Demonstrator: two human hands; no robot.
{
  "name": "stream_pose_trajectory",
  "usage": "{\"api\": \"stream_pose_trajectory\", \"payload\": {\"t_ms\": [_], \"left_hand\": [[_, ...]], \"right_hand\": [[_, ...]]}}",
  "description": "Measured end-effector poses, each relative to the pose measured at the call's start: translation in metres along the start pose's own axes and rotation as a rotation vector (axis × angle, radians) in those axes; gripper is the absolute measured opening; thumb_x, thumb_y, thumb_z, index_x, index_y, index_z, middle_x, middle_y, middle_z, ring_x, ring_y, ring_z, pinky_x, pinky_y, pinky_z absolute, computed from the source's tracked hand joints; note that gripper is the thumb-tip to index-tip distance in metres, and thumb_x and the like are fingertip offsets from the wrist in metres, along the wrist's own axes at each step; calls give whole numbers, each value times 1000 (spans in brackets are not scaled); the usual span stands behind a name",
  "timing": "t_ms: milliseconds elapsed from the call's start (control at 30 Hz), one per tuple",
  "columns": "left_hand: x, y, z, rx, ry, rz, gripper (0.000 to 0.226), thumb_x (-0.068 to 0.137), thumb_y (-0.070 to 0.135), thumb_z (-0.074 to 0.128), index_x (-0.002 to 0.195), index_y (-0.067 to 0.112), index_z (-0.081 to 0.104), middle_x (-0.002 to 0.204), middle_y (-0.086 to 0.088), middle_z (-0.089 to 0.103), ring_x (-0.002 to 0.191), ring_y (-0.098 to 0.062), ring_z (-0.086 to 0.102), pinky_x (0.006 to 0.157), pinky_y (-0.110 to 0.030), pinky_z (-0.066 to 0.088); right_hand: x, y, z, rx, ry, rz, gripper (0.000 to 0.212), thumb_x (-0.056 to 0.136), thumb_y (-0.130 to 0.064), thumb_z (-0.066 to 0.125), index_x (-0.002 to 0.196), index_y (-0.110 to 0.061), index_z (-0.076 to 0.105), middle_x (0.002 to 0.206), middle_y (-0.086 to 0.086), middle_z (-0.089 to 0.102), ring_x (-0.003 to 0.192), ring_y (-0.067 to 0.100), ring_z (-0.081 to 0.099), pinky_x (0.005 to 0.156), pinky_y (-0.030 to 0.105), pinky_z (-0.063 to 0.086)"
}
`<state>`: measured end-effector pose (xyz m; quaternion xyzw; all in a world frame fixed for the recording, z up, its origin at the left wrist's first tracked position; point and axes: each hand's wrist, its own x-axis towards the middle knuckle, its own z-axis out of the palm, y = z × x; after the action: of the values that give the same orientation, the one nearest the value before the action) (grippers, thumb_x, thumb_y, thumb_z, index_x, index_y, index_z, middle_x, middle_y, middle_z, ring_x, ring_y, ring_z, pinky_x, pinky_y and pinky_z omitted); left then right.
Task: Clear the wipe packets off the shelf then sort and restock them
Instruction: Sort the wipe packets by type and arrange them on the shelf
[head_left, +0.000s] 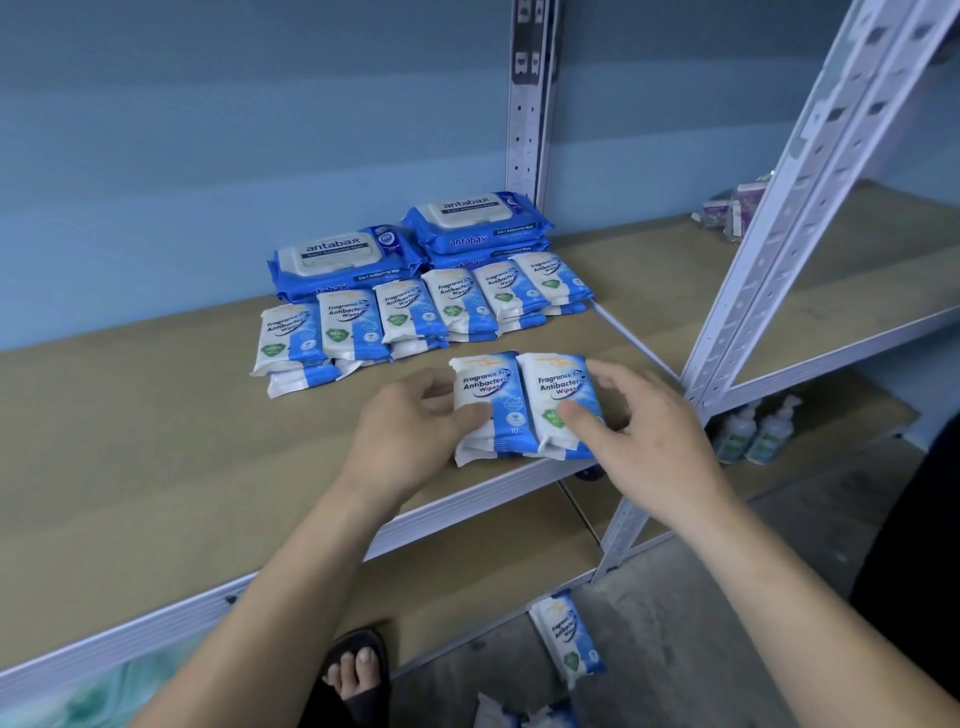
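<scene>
Left hand (410, 431): forearm reaches in from below; thumb lies on the left of two small white-and-blue plastic wipe packets (524, 405), fingers curled at its left edge.
Right hand (644, 426): thumb presses on the right packet's face, fingers curled over its far right edge.
Packet pair: side by side, touching, just inside the front edge of the brown board shelf (156, 415).
Open room: bare board lies to the left; row of matching packets (410, 312) behind; white metal upright (774, 260) to the right.

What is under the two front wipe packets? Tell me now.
Edges of lower packets poke out beneath the two front packets, which top short stacks on the shelf. How many lie below is hidden by them, the left hand and right hand.
</scene>
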<state>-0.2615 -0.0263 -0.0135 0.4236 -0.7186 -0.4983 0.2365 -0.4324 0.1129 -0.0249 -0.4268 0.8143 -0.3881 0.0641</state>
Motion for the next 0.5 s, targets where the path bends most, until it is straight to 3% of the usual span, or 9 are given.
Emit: {"api": "stream_pose_trajectory", "payload": {"t_ms": [67,200,333,500], "left_hand": [[-4,0,-6,129,22,103,43,77,41,84,116,33,68,97,17,71,92,2,66,83,-31,58],[-13,-7,-8,181,-55,263,43,71,33,89,111,29,74,117,19,63,94,14,60,71,-5,48],[-12,-14,-1,185,-21,339,37,71,18,89,104,21,76,119,9,63,96,11,58,71,-1,45],[-3,-16,4,176,-7,333,33,70,16,90,100,22,77,116,12,64,92,4,62,73,0,41]], "right_hand": [[-5,0,-1,-35,2,-96,48,88,-49,69,131,-30,62,119,-15,57,102,6,58,85,23,47],[-13,3,0,-100,-66,-222,46,82,-49,75,122,-28,70,124,-17,52,112,4,54,92,26,47],[-16,6,6,-155,-18,-237,41,82,-34,81,122,-26,71,126,-13,54,113,10,56,97,33,49],[-15,9,14,-225,32,-278,40,81,-20,83,119,-23,72,124,-7,56,109,17,60,93,38,54]]}}
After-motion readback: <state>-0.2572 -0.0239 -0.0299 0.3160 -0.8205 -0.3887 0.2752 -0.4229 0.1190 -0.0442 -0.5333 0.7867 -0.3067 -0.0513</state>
